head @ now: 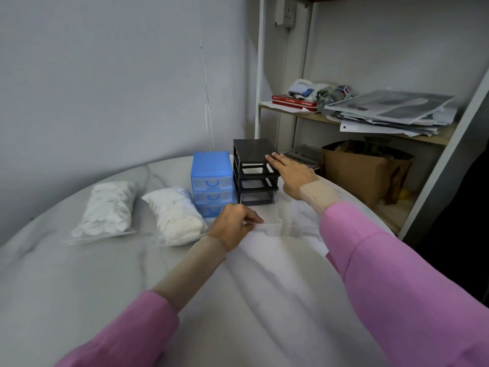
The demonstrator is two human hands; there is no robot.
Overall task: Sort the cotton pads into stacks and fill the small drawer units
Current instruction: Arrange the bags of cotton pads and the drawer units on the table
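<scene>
Two clear bags of white cotton pads lie on the marble-look table (66,274): one bag at the left (107,209), the other (176,214) beside it. A blue drawer unit (211,178) with three shut drawers stands next to a black drawer unit (254,165). A clear drawer (270,221) is drawn out of the black unit's bottom slot. My left hand (234,226) pinches that drawer's front edge. My right hand (289,176) lies flat with straight fingers against the black unit's top right side.
A white cloth (264,274) covers the table's right part. Behind stands a shelf (370,125) with red books, paper stacks and a brown paper bag (365,170) underneath. The wall is close behind the drawer units.
</scene>
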